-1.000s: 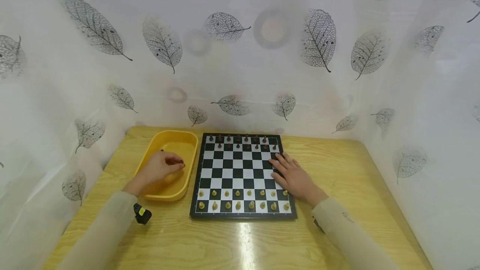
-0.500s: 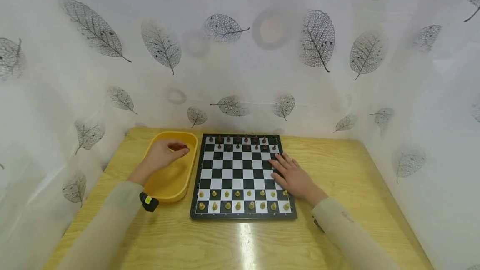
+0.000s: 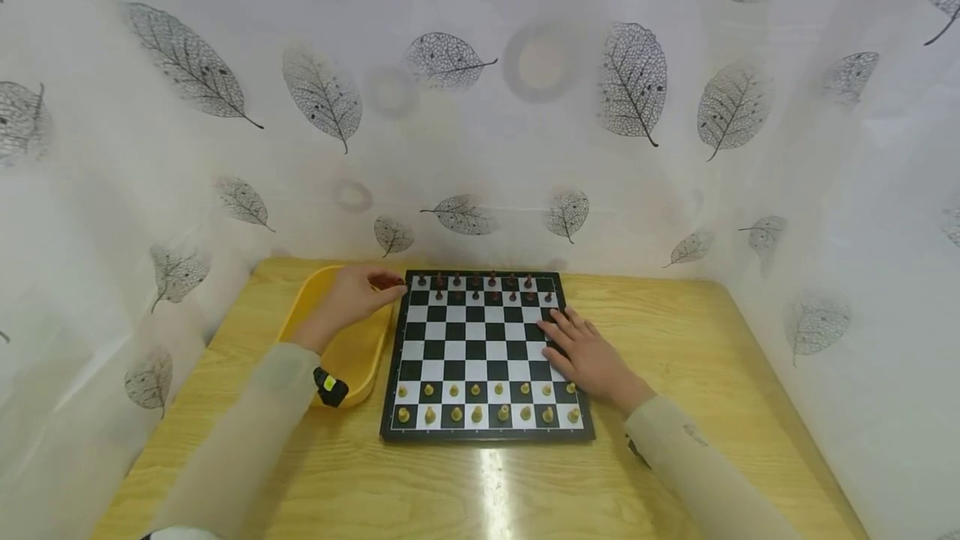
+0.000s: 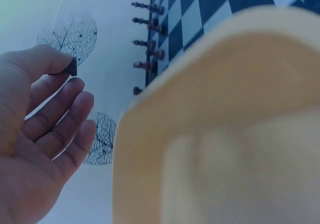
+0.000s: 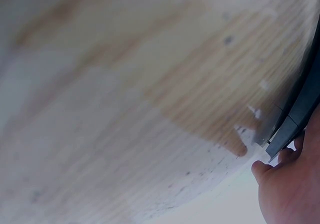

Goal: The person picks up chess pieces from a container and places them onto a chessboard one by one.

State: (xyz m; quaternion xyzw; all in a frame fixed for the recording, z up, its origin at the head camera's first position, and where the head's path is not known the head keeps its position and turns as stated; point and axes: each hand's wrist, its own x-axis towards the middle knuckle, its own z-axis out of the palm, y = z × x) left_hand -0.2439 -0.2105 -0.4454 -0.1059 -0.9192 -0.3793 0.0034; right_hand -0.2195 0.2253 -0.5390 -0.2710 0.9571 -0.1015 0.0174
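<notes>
My left hand (image 3: 352, 298) is above the far right part of the yellow tray (image 3: 363, 369), close to the chessboard's far left corner. Between thumb and index finger it pinches a dark chess piece (image 4: 73, 67); most of the piece is hidden by the fingers. On the chessboard (image 3: 465, 348), dark red chess pieces (image 3: 492, 281) stand in two rows along the far side. Pale yellow chess pieces (image 3: 475, 391) fill two rows at the near side. My right hand (image 3: 592, 357) rests with spread fingers on the board's right edge.
The board and tray stand side by side on a wooden table (image 3: 420, 490). A pale curtain with leaf prints (image 3: 633, 82) hangs behind the table and along both sides. The tray's wall (image 4: 135, 169) rises close beside my left hand.
My left hand has moved from inside the tray up, away and to the right, toward the board's far left corner, carrying the dark chess piece. My right hand stays in place.
</notes>
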